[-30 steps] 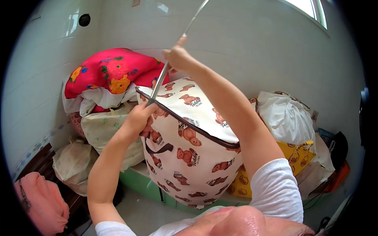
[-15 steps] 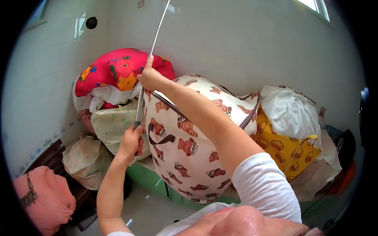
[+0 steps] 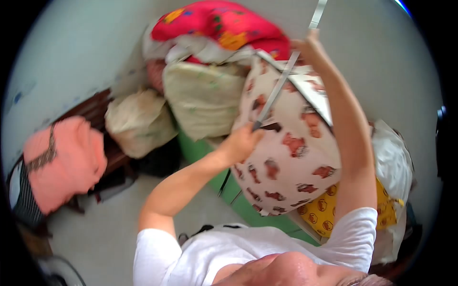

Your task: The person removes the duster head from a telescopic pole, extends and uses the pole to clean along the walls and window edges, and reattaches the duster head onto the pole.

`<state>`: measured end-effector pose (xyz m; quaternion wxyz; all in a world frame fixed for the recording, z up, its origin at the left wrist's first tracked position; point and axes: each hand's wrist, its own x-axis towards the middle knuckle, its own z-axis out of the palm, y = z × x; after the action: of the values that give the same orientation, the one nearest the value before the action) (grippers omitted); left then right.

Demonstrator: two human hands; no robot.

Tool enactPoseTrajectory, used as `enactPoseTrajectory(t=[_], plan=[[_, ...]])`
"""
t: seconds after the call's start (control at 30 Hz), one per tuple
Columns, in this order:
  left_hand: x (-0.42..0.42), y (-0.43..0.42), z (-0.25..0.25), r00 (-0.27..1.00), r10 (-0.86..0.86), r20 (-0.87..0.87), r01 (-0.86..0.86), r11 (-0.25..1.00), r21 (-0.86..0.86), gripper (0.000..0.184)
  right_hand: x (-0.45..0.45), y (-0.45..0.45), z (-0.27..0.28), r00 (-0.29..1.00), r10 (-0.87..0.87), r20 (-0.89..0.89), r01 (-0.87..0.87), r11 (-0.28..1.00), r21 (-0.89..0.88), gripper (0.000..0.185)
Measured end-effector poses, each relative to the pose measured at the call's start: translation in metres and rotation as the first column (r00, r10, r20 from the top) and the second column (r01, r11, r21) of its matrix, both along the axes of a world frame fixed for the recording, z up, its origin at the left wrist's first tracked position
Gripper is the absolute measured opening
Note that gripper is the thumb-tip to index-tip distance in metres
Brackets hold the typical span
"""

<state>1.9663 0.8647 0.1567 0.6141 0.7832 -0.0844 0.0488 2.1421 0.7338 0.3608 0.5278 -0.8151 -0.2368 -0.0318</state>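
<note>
A long silvery metal pole (image 3: 280,86) with a dark grip at its lower end slants up to the right and leaves the top of the view. My left hand (image 3: 242,143) is closed around the dark grip. Higher up, my right hand (image 3: 307,46) is closed around the shaft, its fingers partly blurred. Behind the pole stands a large white storage bag (image 3: 281,174) printed with brown teddy bears. Whether the pole touches this bag, I cannot tell.
Red floral bedding (image 3: 210,26) lies behind a pale green bag (image 3: 205,102). A cream bag (image 3: 138,124) and a pink bundle (image 3: 67,162) sit on a dark wooden bench (image 3: 88,112). A yellow duck-print bag (image 3: 317,214) and white bag (image 3: 393,157) are right. Green cabinets (image 3: 219,183) stand below.
My view has swung left and down. The pole now leans more to the right, with both hands still on it.
</note>
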Motion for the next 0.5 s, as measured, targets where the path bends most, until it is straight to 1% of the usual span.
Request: enactPoseTrajectory(t=[0.03, 0.07, 0.1, 0.13, 0.2, 0.23, 0.27, 0.33, 0.37, 0.43, 0.5], plan=[[-0.004, 0.004, -0.019, 0.998, 0.047, -0.047, -0.048, 0.998, -0.027, 0.03, -0.001, 0.007, -0.004, 0.997, -0.032, 0.073, 0.03, 0.999, 0.026, 0.056], [-0.003, 0.009, -0.043, 0.988, 0.068, 0.14, -0.069, 0.998, 0.001, 0.03, -0.001, 0.016, -0.007, 0.989, -0.06, 0.138, 0.053, 0.997, 0.053, 0.059], [-0.004, 0.017, -0.057, 0.94, 0.07, 0.334, -0.089, 0.995, 0.04, 0.03, 0.002, 0.021, -0.006, 0.967, -0.152, 0.205, 0.147, 0.988, 0.038, 0.045], [-0.01, 0.029, -0.062, 0.945, 0.093, 0.312, -0.108, 0.994, 0.029, 0.03, 0.002, 0.03, -0.006, 0.928, -0.251, 0.275, 0.252, 0.967, 0.034, 0.038], [-0.019, 0.05, -0.07, 0.984, 0.047, 0.171, -0.044, 0.999, -0.019, 0.032, 0.001, 0.052, -0.01, 0.966, -0.132, 0.222, 0.113, 0.989, 0.096, 0.037], [-0.021, 0.061, -0.075, 0.981, 0.075, 0.179, -0.079, 0.997, 0.018, 0.03, -0.001, 0.066, -0.013, 0.951, -0.105, 0.29, 0.082, 0.992, 0.091, 0.042], [-0.024, 0.07, -0.078, 0.983, 0.074, 0.168, -0.077, 0.997, 0.015, 0.03, -0.003, 0.078, -0.015, 0.954, -0.106, 0.28, 0.085, 0.993, 0.087, 0.042], [-0.028, 0.089, -0.082, 0.97, 0.132, 0.204, -0.129, 0.991, -0.028, 0.03, -0.009, 0.1, -0.018, 0.935, -0.049, 0.35, -0.004, 0.989, 0.15, 0.037], [-0.029, 0.098, -0.084, 0.965, 0.144, 0.221, -0.14, 0.99, -0.033, 0.03, -0.012, 0.108, -0.022, 0.938, 0.016, 0.345, -0.095, 0.972, 0.214, 0.033], [-0.028, 0.109, -0.088, 0.968, 0.139, 0.21, -0.132, 0.99, -0.044, 0.03, -0.027, 0.128, -0.029, 0.935, 0.027, 0.353, -0.112, 0.969, 0.221, 0.031], [-0.027, 0.119, -0.093, 0.972, 0.127, 0.199, -0.121, 0.992, -0.038, 0.03, -0.027, 0.144, -0.037, 0.932, 0.027, 0.361, -0.13, 0.956, 0.265, 0.029]])
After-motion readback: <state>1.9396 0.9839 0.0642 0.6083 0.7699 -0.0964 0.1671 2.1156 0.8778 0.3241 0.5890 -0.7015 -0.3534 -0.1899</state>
